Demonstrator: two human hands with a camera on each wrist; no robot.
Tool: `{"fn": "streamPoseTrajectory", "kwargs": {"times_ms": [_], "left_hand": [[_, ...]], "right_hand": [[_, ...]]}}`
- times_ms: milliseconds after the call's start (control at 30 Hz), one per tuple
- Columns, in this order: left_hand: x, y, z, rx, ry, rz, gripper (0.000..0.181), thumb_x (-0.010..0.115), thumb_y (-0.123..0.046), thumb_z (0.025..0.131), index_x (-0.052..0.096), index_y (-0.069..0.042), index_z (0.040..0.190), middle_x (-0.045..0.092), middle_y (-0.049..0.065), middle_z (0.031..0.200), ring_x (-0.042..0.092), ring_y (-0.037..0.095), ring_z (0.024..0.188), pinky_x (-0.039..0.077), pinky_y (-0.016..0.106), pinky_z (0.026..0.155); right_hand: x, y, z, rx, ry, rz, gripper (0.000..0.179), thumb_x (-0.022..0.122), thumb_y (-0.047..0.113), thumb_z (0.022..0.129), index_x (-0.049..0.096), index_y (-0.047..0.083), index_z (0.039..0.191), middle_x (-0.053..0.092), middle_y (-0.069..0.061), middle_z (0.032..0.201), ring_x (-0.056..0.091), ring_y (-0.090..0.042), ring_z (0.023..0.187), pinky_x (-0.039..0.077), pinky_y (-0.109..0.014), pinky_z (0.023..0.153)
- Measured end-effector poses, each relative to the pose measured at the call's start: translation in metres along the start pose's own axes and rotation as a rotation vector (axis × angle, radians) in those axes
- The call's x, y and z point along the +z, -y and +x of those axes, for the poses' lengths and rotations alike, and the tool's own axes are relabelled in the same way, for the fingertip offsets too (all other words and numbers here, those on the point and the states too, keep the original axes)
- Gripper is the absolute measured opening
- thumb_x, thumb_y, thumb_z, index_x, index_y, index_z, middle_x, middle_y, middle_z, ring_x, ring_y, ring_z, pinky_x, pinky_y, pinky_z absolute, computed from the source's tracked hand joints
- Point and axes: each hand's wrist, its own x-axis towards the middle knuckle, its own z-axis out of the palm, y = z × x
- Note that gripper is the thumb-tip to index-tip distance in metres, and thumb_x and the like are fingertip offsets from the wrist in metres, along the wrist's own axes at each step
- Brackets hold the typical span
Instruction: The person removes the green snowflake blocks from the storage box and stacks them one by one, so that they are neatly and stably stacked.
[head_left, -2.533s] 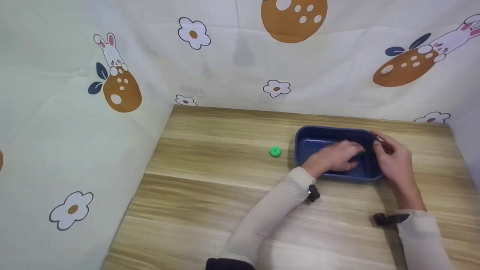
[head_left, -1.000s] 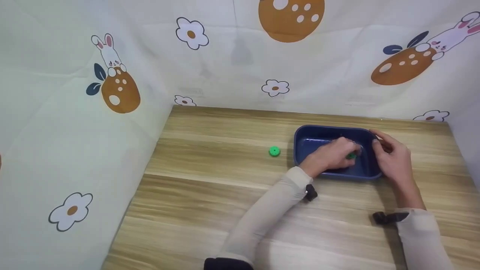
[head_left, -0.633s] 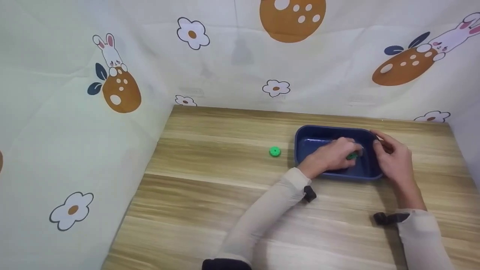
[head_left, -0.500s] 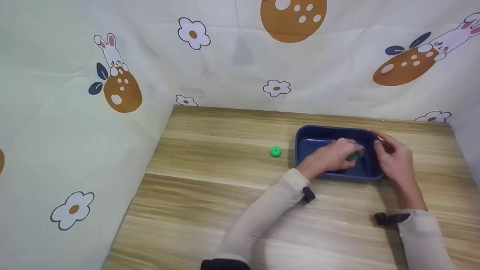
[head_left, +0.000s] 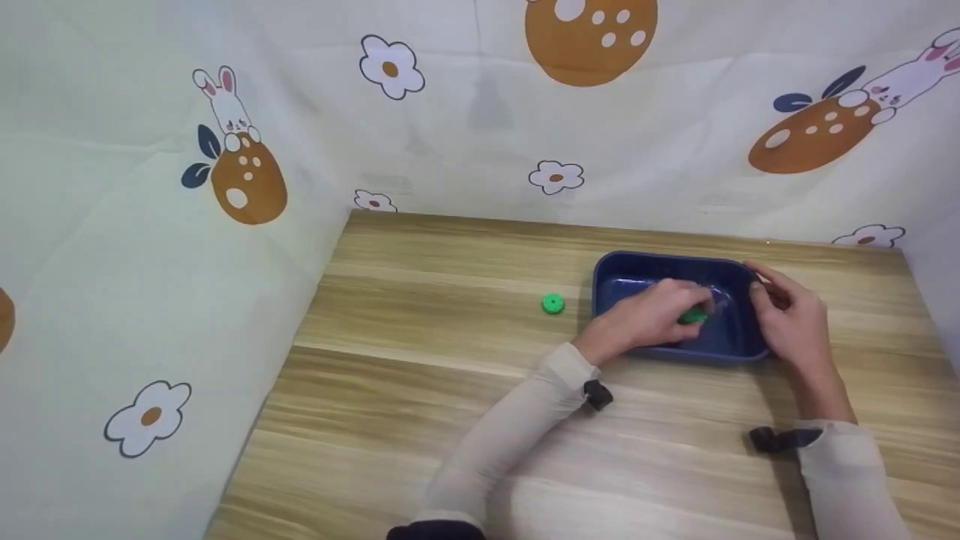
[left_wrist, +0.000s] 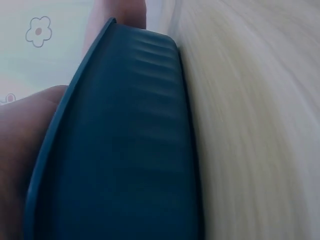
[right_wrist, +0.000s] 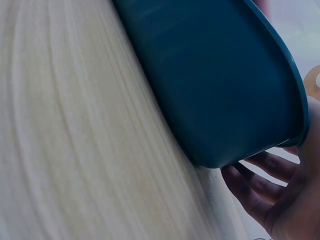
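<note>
A dark blue rectangular box (head_left: 679,351) with rounded corners stands on the table in the head view. Inside it, my left hand (head_left: 660,313) holds a green round piece (head_left: 693,315) between thumb and fingers, partly hidden by them. My right hand (head_left: 796,319) grips the box's right end, thumb over the rim and fingers along the outer wall. The right wrist view shows its fingers against the outside of the box (right_wrist: 220,85). From the left wrist view the box's side wall (left_wrist: 120,140) hides the left fingertips. A second green disc (head_left: 553,304) with a centre hole lies left of the box.
The wood-grain table (head_left: 420,300) runs to a pale printed cloth (head_left: 465,127) at the back and left side. Free tabletop lies left of and in front of the box. Both wrists carry small black cameras.
My left hand has pinched the green piece inside the box and shifted it left, toward the box's middle. My right hand and the box have stayed put. The loose green disc has not moved.
</note>
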Motion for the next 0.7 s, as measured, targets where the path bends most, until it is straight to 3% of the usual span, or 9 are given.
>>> {"fn": "streamPoseTrajectory", "kwargs": {"times_ms": [133, 400, 700], "left_hand": [[-0.006, 0.000, -0.010, -0.010, -0.033, -0.019, 0.027, 0.072, -0.018, 0.102, 0.071, -0.011, 0.128, 0.071, 0.002, 0.121, 0.064, 0.007, 0.101, 0.050, 0.010, 0.082], [-0.015, 0.007, -0.030, 0.022, -0.121, -0.046, 0.025, 0.069, -0.017, 0.103, 0.071, -0.011, 0.127, 0.073, 0.001, 0.121, 0.066, 0.008, 0.102, 0.050, 0.009, 0.086], [-0.017, 0.017, -0.049, 0.019, -0.194, -0.069, 0.025, 0.066, -0.015, 0.104, 0.073, -0.010, 0.128, 0.074, 0.001, 0.124, 0.066, 0.007, 0.106, 0.049, 0.007, 0.091]], "right_hand": [[-0.001, -0.001, 0.000, 0.011, 0.007, -0.009, 0.035, 0.065, 0.023, 0.106, 0.075, 0.020, 0.140, 0.080, 0.010, 0.109, 0.065, 0.020, 0.088, 0.049, -0.001, 0.078], [-0.002, -0.001, 0.000, 0.007, 0.006, -0.010, 0.035, 0.066, 0.023, 0.106, 0.075, 0.021, 0.140, 0.079, 0.012, 0.108, 0.065, 0.020, 0.089, 0.049, -0.001, 0.079], [-0.001, -0.002, 0.000, -0.018, -0.003, -0.035, 0.035, 0.065, 0.022, 0.106, 0.076, 0.021, 0.139, 0.082, -0.008, 0.115, 0.064, 0.022, 0.091, 0.048, 0.000, 0.081]]}}
